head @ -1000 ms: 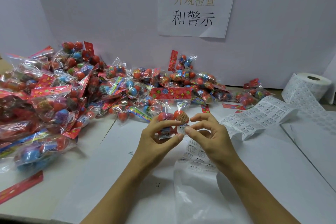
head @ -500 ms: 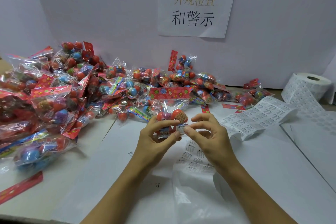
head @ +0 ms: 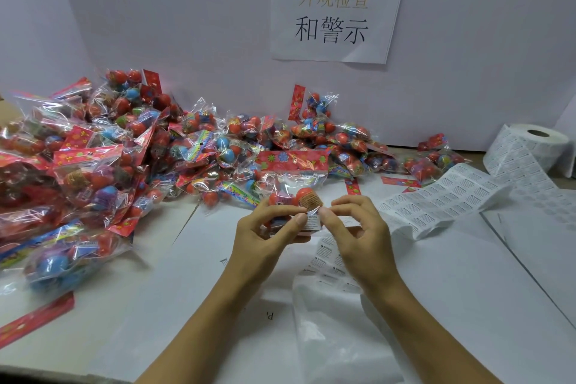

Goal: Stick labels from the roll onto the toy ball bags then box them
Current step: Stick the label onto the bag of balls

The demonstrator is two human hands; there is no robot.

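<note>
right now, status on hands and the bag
Left hand grips clear toy ball bag with red header. Right hand pinches small white warning label against it. Nothing in the way.

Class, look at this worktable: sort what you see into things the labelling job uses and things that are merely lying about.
In use:
- held toy ball bag
- white warning label
- left hand, right hand
- label roll and its unrolled strip
- pile of bags waiting

Lying about:
- paper sign on the wall
- loose red header card
</note>
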